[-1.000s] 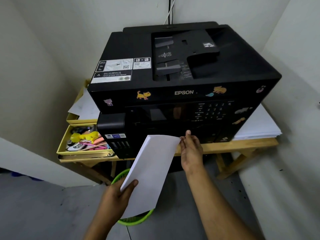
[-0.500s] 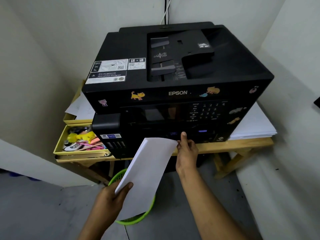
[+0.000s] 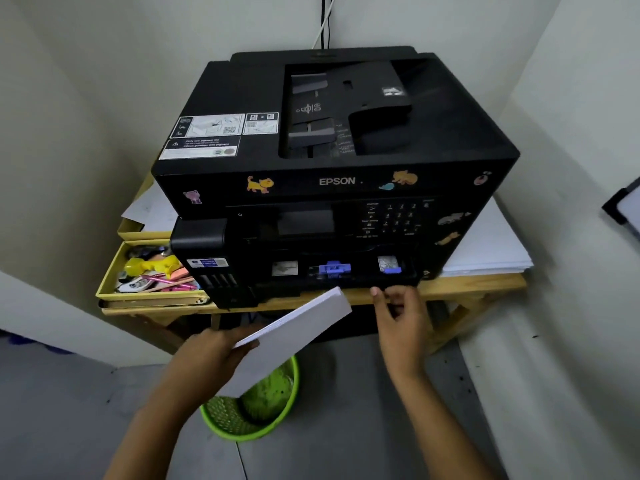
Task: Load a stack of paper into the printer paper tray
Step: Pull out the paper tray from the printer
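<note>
Gripped at its near left edge between thumb and fingers, the thick white rectangular stack of paper rides in the left hand, tilted so that its far corner rises toward one o'clock and stops just short of the printer's front. Beneath the stack, at six o'clock, stands a round lime-green mesh waste basket on the grey floor.

Right hand, at three o'clock of the stack, curls its fingers around the front lip of the black pull-out paper tray; it carries nothing else. The tray sits low in the black Epson multifunction printer, partly drawn out, with blue plastic edge guides showing inside. No sheets can be made out in it.

Step in hand, as judged: opening the tray, paper held ready. The next move calls for drawing the tray fully clear, levelling the stack, and sliding it in square between the guides.

Farther off, the light wooden table bears the printer, a yellow tray of stationery at nine o'clock, and loose white sheets at three o'clock.
</note>
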